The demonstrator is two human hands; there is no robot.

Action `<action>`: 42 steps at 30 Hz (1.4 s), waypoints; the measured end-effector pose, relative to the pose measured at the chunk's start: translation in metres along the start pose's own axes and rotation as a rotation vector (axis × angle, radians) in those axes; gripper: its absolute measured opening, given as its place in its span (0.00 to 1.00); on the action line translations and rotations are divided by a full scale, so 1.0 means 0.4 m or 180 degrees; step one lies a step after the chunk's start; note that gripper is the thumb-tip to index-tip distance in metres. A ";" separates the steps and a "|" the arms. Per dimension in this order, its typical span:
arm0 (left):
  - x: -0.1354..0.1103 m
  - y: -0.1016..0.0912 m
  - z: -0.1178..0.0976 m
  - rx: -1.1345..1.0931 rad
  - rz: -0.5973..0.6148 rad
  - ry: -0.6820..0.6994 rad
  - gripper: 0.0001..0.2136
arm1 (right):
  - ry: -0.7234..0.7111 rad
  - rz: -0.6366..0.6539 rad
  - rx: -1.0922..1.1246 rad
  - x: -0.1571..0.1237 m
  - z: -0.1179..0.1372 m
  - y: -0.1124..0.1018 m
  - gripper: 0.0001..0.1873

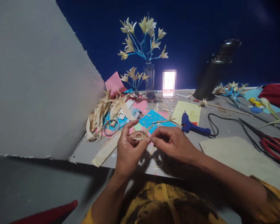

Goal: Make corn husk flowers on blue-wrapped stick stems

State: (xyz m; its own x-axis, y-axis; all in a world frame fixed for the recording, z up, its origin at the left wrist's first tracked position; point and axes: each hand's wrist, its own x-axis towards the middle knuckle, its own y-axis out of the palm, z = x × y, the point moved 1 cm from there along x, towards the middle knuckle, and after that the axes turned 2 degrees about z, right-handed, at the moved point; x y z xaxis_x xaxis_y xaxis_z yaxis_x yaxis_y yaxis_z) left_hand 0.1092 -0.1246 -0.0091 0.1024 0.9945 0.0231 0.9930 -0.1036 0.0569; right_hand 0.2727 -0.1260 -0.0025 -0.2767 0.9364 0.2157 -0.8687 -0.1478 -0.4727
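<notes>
Between the thumb and fingers of my left hand point(132, 149) is a small pale piece of dried husk point(140, 137), pointed like a petal. My right hand point(174, 143) meets it at the tip, thumb and forefinger pinched together; whatever they grip is too small to make out. Both hands are above the table's front edge. Just beyond them lies a blue paper sheet point(154, 118) strewn with husk scraps. To the right of it rests a blue glue gun point(193, 126). A roll of tape point(111, 127) is left of my left hand.
Husk flowers on blue stems point(144, 40) stand in a clear bottle point(150, 81) at the back. A heap of dried husks point(99, 115) sits by the left wall. A dark flask point(214, 71) stands at back right; red-handled scissors point(275, 147) lie at the right edge, near a black cord point(226, 115).
</notes>
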 end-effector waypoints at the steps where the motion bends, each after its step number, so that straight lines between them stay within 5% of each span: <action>1: 0.000 0.000 -0.001 -0.0011 0.0009 -0.0013 0.32 | -0.0022 0.0017 -0.0022 -0.001 0.000 0.000 0.08; 10: -0.001 0.001 -0.005 0.0012 0.0027 0.0041 0.32 | -0.0345 0.0071 -0.0197 -0.005 -0.004 -0.009 0.09; 20: -0.008 0.000 0.001 -0.0084 0.0136 0.0116 0.32 | -0.0916 -0.0411 -0.0473 -0.007 -0.010 0.000 0.09; 25: -0.007 0.012 0.005 -0.0324 0.0113 0.0147 0.32 | -0.0514 -0.0473 -0.0045 -0.007 0.007 -0.003 0.09; 33: -0.015 0.012 0.016 -0.0346 0.0015 0.0094 0.34 | 0.0419 -0.0036 0.1266 -0.005 0.003 0.001 0.07; 42: -0.019 0.016 0.021 -0.0338 -0.0184 0.0297 0.32 | 0.0853 0.0188 0.1933 -0.008 -0.007 0.009 0.10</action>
State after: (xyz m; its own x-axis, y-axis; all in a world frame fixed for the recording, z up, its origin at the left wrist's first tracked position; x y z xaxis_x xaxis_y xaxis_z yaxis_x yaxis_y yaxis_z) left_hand 0.1152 -0.1328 -0.0171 0.0344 0.9934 0.1092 0.9847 -0.0523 0.1661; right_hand 0.2715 -0.1288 -0.0075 -0.2872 0.9564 -0.0527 -0.9540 -0.2807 0.1051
